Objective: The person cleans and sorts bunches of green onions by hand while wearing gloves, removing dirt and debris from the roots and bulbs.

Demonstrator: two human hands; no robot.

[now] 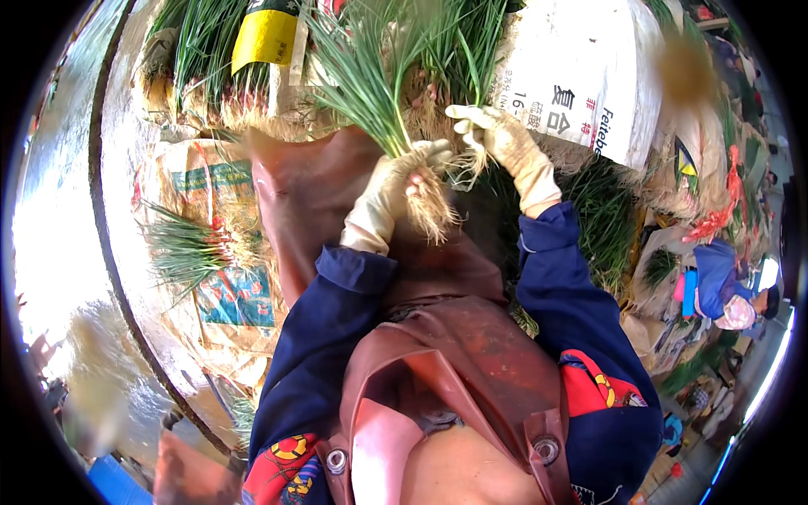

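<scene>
1. The left gloved hand [387,189], upper centre of the frame, is closed round a spring-onion bunch [366,88] near its bulbs; if that grip slackened, thin stems could slip onto the apron [307,181].
2. Tangled roots [433,210] might snag, and a hard tug could snap stems.
3. The bunch's leaves fan toward the top edge; its roots hang below the left hand. The right gloved hand [502,143] is just right, apart from the left, strands at its curled fingers; whether pinched, I cannot tell.
4. Farther up, stacked spring onions [459,55] crowd those leaves, so stems could mix.
</scene>
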